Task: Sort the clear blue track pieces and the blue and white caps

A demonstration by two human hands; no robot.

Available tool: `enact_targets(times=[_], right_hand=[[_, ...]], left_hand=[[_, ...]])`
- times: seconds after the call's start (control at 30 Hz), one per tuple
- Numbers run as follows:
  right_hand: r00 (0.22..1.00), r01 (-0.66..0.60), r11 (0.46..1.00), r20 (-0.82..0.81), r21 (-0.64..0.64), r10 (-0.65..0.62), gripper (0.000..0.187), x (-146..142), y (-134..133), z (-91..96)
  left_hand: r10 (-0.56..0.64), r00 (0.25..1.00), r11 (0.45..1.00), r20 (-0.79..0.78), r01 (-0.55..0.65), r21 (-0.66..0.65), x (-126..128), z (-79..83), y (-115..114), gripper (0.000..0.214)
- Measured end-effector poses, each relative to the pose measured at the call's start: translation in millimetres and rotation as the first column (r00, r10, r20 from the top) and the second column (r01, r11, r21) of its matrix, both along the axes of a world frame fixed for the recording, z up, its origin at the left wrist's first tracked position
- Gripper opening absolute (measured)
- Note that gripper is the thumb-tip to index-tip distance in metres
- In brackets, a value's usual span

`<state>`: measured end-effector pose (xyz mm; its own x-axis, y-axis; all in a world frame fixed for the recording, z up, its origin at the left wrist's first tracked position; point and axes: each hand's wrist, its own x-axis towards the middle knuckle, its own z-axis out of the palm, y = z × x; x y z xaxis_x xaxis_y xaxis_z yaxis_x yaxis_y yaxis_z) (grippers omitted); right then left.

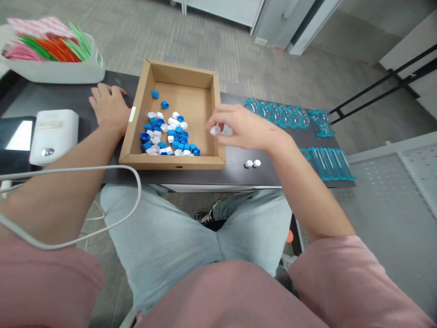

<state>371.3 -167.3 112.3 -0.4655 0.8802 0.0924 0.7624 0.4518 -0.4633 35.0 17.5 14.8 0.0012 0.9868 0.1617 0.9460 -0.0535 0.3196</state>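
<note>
One white hexagonal plastic block (215, 130) was pinched in my right hand (237, 125), by the right wall of the brown cardboard box (170, 162); my left hand (112, 108) lay released, opposite. Weak pinching, I judged, could drop the block outside.

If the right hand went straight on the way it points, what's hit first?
Probably the loose blocks in the cardboard box; height is unclear, so the right hand may catch the box's right wall or pass above.
</note>
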Motion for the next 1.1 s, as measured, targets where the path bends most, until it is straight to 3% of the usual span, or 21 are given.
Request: enact_targets(times=[0.1, 0.17, 0.27, 0.33, 0.4, 0.53, 0.73, 0.8, 1.0, 1.1], right_hand=[[0.957, 0.192, 0.978, -0.236, 0.084, -0.168, 0.022, 44, -43, 12.7], [0.870, 0.339, 0.935, -0.412, 0.100, -0.272, 0.025, 69, -75, 1.0], [0.706, 0.550, 0.832, -0.572, 0.071, -0.418, 0.037, 94, -117, -39.9], [0.658, 0.645, 0.760, -0.565, 0.082, -0.498, 0.038, 102, -138, -71.7], [0.650, 0.685, 0.725, -0.510, 0.073, -0.563, 0.037, 105, -152, -98.8], [0.674, 0.677, 0.736, -0.394, -0.011, -0.625, 0.031, 108, -162, -126.4], [0.693, 0.643, 0.762, -0.366, -0.076, -0.622, 0.057, 114, -160, -128.0], [0.691, 0.644, 0.763, -0.384, -0.058, -0.613, 0.058, 115, -161, -129.1], [0.619, 0.732, 0.681, -0.453, 0.035, -0.642, 0.034, 114, -162, -135.4], [0.610, 0.755, 0.649, -0.468, 0.098, -0.639, 0.025, 98, -149, -124.6]], left_hand=[[-0.007, 1.000, 1.000, 0.010, 0.007, 0.011, 0, -1.5, 1, 0.057], [-0.006, 1.000, 1.000, 0.015, 0.006, 0.015, 1, -1.6, 1, 0.057], [0.010, 1.000, 1.000, 0.001, -0.010, 0.004, 2, 0.0, 0, 0.059], [0.017, 1.000, 1.000, -0.007, -0.017, -0.008, 3, 1.9, -1, 0.061], [0.021, 1.000, 1.000, -0.011, -0.021, -0.012, 4, 4.1, -3, 0.063], [0.022, 1.000, 1.000, -0.017, -0.022, -0.011, 5, 7.3, -5, 0.065], [0.036, 0.999, 0.999, -0.027, -0.037, -0.008, 6, 7.5, -6, 0.070], [0.038, 0.999, 0.999, -0.029, -0.038, -0.011, 6, 7.8, -6, 0.072], [0.005, 1.000, 1.000, -0.020, -0.005, -0.017, 3, 6.6, -7, 0.068], [-0.017, 1.000, 1.000, -0.014, 0.017, -0.014, 0, 4.3, -6, 0.067]])
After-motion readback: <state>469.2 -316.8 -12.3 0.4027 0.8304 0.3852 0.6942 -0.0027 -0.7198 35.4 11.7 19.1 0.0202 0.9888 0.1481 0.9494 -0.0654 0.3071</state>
